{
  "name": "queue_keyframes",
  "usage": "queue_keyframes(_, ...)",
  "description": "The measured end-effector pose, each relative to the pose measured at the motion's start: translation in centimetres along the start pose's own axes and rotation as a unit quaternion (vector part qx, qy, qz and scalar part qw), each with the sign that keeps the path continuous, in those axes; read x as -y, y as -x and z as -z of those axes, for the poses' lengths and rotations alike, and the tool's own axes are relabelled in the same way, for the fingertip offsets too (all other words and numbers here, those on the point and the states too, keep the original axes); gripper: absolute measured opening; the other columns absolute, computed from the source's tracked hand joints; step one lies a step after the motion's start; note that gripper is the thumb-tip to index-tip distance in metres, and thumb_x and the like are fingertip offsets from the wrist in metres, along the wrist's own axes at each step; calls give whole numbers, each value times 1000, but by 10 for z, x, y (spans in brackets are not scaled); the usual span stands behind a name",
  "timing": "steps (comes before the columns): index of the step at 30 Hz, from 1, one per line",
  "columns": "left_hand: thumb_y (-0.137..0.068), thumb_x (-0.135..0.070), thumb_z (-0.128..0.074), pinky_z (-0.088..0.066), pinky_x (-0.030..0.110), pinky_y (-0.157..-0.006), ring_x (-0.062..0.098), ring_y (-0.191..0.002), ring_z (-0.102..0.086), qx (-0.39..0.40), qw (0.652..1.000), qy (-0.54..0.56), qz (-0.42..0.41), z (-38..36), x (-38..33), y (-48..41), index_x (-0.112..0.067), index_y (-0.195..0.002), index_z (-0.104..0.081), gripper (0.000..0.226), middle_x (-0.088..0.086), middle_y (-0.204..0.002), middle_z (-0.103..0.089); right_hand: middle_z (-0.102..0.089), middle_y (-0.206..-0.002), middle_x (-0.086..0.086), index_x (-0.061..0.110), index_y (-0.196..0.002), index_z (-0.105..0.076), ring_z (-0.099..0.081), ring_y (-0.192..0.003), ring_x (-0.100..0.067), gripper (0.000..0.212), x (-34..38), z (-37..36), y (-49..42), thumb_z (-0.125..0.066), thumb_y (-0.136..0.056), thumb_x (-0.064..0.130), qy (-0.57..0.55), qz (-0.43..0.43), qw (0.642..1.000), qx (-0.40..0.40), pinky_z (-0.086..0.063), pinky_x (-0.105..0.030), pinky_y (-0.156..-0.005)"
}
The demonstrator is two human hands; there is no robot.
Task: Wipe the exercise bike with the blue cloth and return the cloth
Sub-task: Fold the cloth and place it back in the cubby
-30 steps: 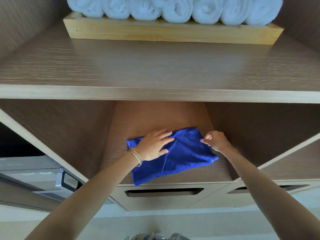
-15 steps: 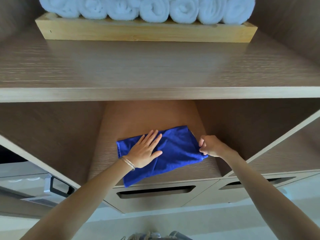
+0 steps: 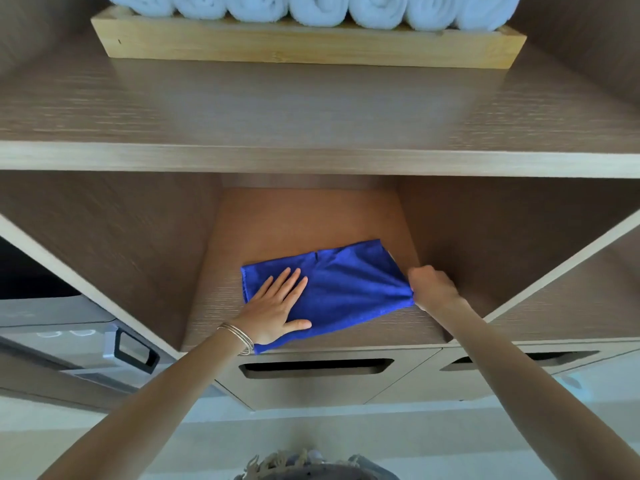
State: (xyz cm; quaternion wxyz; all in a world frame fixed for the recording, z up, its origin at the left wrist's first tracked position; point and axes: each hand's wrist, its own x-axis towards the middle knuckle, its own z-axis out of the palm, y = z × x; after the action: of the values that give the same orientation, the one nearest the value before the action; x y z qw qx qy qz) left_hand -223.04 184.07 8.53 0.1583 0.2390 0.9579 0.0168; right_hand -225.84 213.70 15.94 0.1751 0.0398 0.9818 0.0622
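Note:
The blue cloth [image 3: 346, 289] lies folded on the floor of a wooden shelf compartment [image 3: 304, 220], near its front edge. My left hand [image 3: 277, 308] rests flat on the cloth's left part, fingers spread, pressing it down. My right hand [image 3: 431, 287] is closed and pinches the cloth's right edge beside the compartment's right wall. The exercise bike is not in view.
An upper shelf board [image 3: 311, 109] carries a wooden tray [image 3: 304, 46] with several rolled white towels [image 3: 311, 10]. Below the compartment are drawer fronts with slot handles [image 3: 317, 368]. A grey appliance with a dark handle [image 3: 133, 351] sits at the lower left.
My left hand has slid from the cloth's middle to its left part and lies flatter. My right hand has closed on the right edge, and the cloth looks smoother.

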Motion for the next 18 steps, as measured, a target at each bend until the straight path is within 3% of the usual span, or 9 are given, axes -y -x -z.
queue_keyframes(3, -80, -74, -16, 8, 37, -118, 18, -144, 21, 1, 1000, 9, 1, 2, 2, 1, -20, -148, 14, 92, 1, -158, 20, -54, -128, -10, 8, -123, -54, -54, -118, -29, 35, 15, -3, 0, -45, -91, -2, 23, -18, 999, 12, -49, -33, -87)
queue_keyframes(5, -86, -69, -29, 7, 38, -118, 18, -145, 20, 7, 999, 45, -7, 5, 7, 4, -21, -150, 8, 88, 1, -158, 18, -48, -129, -10, 10, -124, -52, -51, -117, -28, 36, 17, -1, 3, -47, -90, -1, 34, -11, 999, -30, -49, -32, -87)
queue_keyframes(8, -88, -57, -50, 5, 42, -118, 20, -146, 14, -24, 996, 84, 5, 11, 31, 7, -25, -151, -12, 80, 1, -160, 9, -42, -128, -9, 14, -126, -48, -51, -114, -27, 40, 11, -11, 6, -48, -89, 0, 33, 98, 992, -72, -50, -34, -88)
queue_keyframes(10, -90, -48, -54, -1, 41, -119, 22, -148, 0, -44, 996, 79, 21, 21, 44, 4, -28, -147, -27, 67, 2, -160, -7, -42, -130, -9, 17, -133, -43, -49, -117, -28, 43, 9, -22, 9, -45, -91, 5, 27, 161, 986, -21, -47, -37, -93)
queue_keyframes(13, -93, -32, -55, -20, 31, -114, 20, -137, -31, -84, 989, 118, 31, 34, 48, 0, -28, -136, -49, 43, 0, -149, -35, -40, -136, -10, 19, -138, -40, -45, -123, -28, 45, 5, -27, 0, -37, -94, 8, 28, 174, 984, -2, -43, -36, -97)
queue_keyframes(18, -92, -35, -54, -42, 37, -96, 23, -111, -53, -67, 988, 116, 76, 36, 16, 12, -28, -129, -53, 38, 1, -126, -45, 3, -158, -3, 26, -148, -6, -4, -144, -31, 66, -5, -18, -22, -33, -94, 0, 55, 127, 989, 47, -29, -41, -112)
